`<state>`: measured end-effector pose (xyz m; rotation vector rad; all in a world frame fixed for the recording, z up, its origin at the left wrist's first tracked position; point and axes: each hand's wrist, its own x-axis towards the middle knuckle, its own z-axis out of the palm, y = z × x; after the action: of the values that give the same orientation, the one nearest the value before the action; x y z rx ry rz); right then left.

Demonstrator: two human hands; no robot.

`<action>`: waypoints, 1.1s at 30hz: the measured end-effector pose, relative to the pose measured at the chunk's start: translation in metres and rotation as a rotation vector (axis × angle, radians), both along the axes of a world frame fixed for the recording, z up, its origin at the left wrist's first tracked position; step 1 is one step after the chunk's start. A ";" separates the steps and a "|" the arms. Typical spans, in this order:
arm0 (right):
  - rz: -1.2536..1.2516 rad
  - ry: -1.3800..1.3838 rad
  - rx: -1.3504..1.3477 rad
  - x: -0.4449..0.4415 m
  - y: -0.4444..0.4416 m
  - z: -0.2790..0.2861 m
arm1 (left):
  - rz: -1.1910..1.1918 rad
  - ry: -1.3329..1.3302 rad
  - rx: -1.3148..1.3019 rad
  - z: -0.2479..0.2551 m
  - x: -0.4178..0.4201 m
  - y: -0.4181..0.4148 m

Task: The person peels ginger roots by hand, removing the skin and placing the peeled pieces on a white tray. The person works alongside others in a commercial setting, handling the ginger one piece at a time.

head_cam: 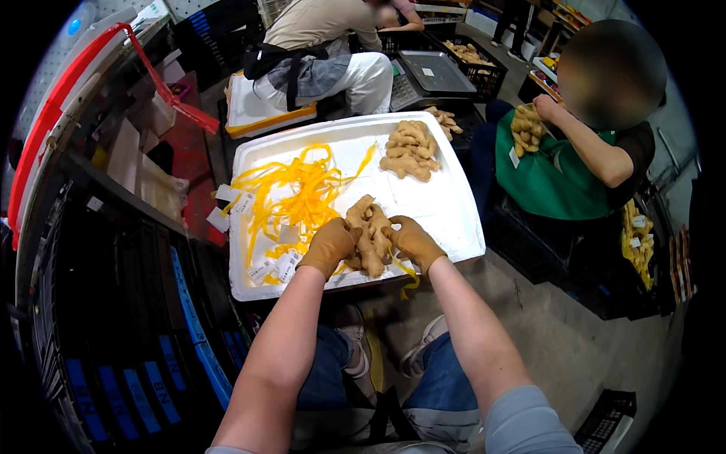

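Observation:
A cluster of ginger roots [371, 249] lies near the front edge of a white foam tray [454, 227]. My left hand [333, 248], in a tan glove, grips the cluster's left side. On the other side my right hand [418, 243], gloved alike, holds the ginger with curled fingertips. A thin yellow mesh strip [411, 278] runs from the ginger under my right hand and over the tray's edge; whether the fingers pinch it is unclear. Tangled yellow mesh strips [300, 187] with white printed tags [288, 264] fill the tray's left part. More ginger [411, 148] is piled at its back right corner.
Stacked black crates [142, 318] with blue strips stand at my left. At right, a person in a green apron [550, 181] holds bagged ginger [527, 129]. Another person [323, 51] sits beyond the tray, beside a scale [437, 74] and a black crate of ginger [493, 74].

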<state>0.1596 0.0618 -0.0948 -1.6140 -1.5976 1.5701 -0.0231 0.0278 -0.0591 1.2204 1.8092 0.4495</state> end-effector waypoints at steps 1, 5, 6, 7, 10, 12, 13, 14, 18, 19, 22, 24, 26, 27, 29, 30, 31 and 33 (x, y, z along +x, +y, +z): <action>0.039 -0.080 0.014 0.001 0.002 0.010 | 0.022 -0.003 0.017 0.002 -0.004 -0.003; -0.049 0.083 -0.009 0.015 0.014 0.047 | 0.049 -0.023 0.174 0.035 0.003 -0.005; 0.049 0.234 -0.029 0.011 0.009 0.072 | 0.009 -0.298 0.225 0.036 0.004 -0.010; 0.133 0.376 -0.044 0.009 0.003 0.098 | -0.044 -0.584 0.275 0.038 0.010 -0.014; 0.169 0.663 -0.031 -0.001 0.001 0.103 | -0.119 -0.765 -0.029 0.066 0.022 -0.025; 0.134 0.579 0.057 0.002 0.000 0.115 | -0.200 -0.799 -0.062 0.065 0.011 -0.024; 0.090 0.502 0.088 0.009 -0.001 0.123 | -0.301 -0.855 -0.042 0.066 0.000 -0.021; 0.167 0.496 0.106 0.018 0.006 0.114 | -0.303 -0.887 0.076 0.069 -0.005 -0.023; 0.174 0.627 0.094 0.014 -0.001 0.092 | 0.304 -1.501 0.152 0.078 -0.013 -0.024; 0.164 0.658 -0.073 0.010 0.000 0.086 | 0.249 -1.726 0.245 0.073 -0.017 -0.022; 0.366 0.595 -0.175 -0.007 -0.013 0.076 | 0.421 -1.791 0.331 0.078 -0.022 -0.018; 0.392 0.594 -0.053 -0.003 -0.016 0.068 | 0.577 -1.635 0.452 0.083 -0.026 -0.017; 0.315 0.573 -0.083 0.004 -0.011 0.072 | 0.626 -1.556 0.642 0.057 -0.061 -0.006; 0.247 0.589 -0.126 0.009 -0.007 0.078 | 0.708 -1.506 0.713 0.051 -0.075 -0.002; 0.321 0.595 -0.149 0.024 0.003 0.077 | 0.779 -1.450 0.816 0.043 -0.089 -0.004; 0.335 0.554 -0.139 0.031 0.005 0.080 | 0.789 -1.402 0.875 0.037 -0.096 -0.003; 0.343 0.511 -0.129 0.040 0.006 0.083 | 0.795 -1.356 0.926 0.035 -0.098 -0.002; 0.354 0.419 -0.124 0.057 0.012 0.091 | 0.865 -1.254 0.995 0.036 -0.097 0.003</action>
<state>0.2167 0.0742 -0.0042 -0.9909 -1.6308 2.0586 -0.1197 0.0313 -0.0235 0.3056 0.7983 2.1855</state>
